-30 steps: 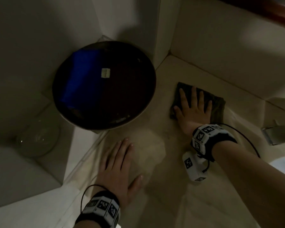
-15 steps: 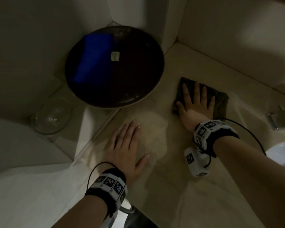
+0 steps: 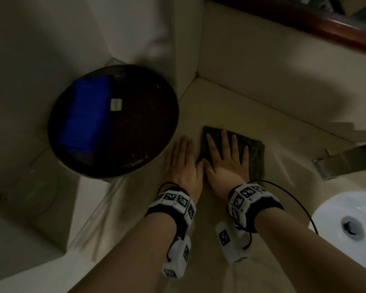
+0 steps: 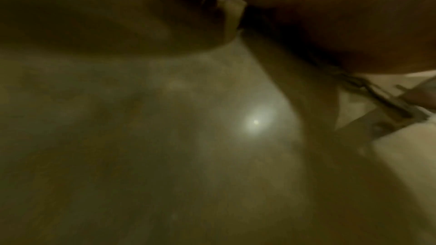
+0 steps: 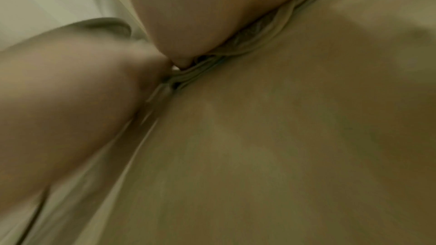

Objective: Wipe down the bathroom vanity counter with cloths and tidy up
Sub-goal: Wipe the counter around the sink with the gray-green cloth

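Note:
A dark green cloth (image 3: 255, 154) lies flat on the beige vanity counter (image 3: 230, 106) near the back corner. My right hand (image 3: 224, 153) presses on it with straight, spread fingers. My left hand (image 3: 183, 159) lies flat on the bare counter just left of the cloth, thumb beside the right thumb. In the right wrist view the palm (image 5: 200, 6) bears on the folded cloth edge (image 5: 259, 33). The left wrist view is dim and blurred, showing mostly counter (image 4: 165, 137).
A large dark round bowl (image 3: 135, 144) holding a blue folded cloth (image 3: 85, 117) sits left of my hands on a lower ledge. A glass dish (image 3: 34, 195) stands further left. A metal faucet (image 3: 347, 163) and white basin (image 3: 347, 225) are at right.
My left hand has slid forward and right along the counter until it lies beside the right hand. The right hand stays on the green cloth.

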Motion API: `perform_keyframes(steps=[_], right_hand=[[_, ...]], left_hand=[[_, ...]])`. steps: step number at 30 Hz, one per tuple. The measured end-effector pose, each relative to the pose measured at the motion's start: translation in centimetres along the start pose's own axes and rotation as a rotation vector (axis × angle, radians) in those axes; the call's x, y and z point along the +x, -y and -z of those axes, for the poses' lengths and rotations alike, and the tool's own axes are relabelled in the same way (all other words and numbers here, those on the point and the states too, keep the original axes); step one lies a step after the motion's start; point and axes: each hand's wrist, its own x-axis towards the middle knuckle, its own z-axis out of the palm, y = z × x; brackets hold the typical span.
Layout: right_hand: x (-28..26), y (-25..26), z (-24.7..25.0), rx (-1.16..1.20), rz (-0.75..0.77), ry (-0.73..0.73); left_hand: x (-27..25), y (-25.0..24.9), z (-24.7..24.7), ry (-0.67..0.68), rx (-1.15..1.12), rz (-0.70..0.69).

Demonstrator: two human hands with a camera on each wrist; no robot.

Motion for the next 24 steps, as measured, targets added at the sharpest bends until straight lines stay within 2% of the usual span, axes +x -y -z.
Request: perform_keyframes(steps=[7, 15, 20, 24], right_hand=[[4.9, -0.7, 1.4, 0.037, -0.067, -0.022], [10.4, -0.3, 3.3, 0.064, -0.069, -0.041], [10.1, -1.0, 4.5, 0.108, 0.005, -0.01], [9.2, -1.5, 4.6, -0.018, 0.119, 0.016]], left_hand=[[-0.1, 0.6, -0.7, -0.085, 0.166, 0.004], [0.6, 1.3, -1.4, -0.049, 0.108, -0.007], [0.2, 0.8, -1.3, -0.064, 0.102, 0.017], [0.0, 0.5, -1.2, -0.068, 0.083, 0.019]])
